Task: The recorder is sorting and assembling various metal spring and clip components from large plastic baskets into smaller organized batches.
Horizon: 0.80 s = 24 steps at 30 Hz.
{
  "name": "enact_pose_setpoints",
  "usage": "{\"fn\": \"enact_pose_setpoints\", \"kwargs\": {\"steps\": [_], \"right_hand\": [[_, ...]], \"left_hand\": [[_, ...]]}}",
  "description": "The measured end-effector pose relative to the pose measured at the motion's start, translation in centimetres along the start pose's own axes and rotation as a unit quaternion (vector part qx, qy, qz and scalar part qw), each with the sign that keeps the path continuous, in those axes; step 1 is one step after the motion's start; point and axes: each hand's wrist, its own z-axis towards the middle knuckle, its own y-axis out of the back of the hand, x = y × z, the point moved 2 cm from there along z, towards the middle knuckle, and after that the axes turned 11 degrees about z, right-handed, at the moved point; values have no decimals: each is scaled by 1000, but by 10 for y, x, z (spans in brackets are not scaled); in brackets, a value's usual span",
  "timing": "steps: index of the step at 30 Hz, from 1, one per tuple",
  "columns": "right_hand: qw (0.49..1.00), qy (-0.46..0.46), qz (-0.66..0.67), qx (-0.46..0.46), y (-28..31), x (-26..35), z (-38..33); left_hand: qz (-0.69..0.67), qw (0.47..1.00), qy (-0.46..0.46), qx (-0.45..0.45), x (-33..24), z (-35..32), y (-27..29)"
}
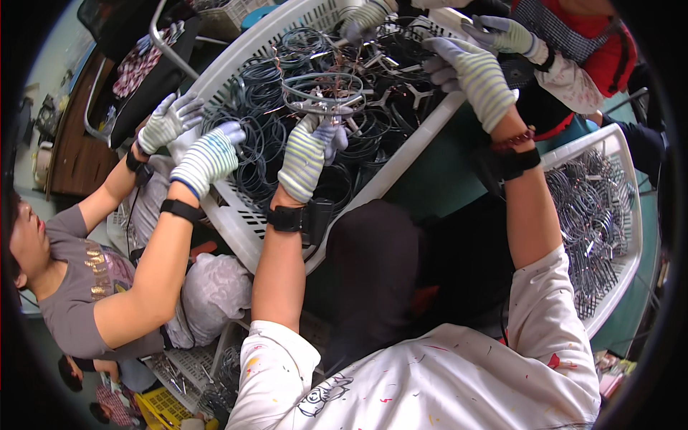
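My left hand (307, 161), in a striped white-and-grey glove, is closed round the lower side of a metal wire ring (322, 84). Thin copper-coloured wires stick out near this ring. It is held above a large white plastic basket (414, 148) filled with tangled dark wire rings (261, 86). Over the basket's right side reaches my right hand (480, 80), gloved the same way. Its fingers stretch to the left, apart from one another, and nothing shows between them. Below it lie dark rings and a three-armed metal piece (412, 97).
At the left sits a co-worker, whose gloved hand (208, 159) is at the basket's rim. Across the basket are another gloved hand (367, 18) and a person in red (609, 50). A second white basket (625, 276) of metal rings stands right. A chair (154, 43) is far left.
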Motion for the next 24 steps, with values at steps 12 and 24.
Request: {"fn": "enact_pose_setpoints", "kwargs": {"steps": [12,24], "right_hand": [[979,112,-135,99,-46,-4,-14],[910,70,-229,338,-40,19,-47]], "left_hand": [[230,967,47,98,7,-4,-17],[285,952,58,95,0,-5,-12]]}}
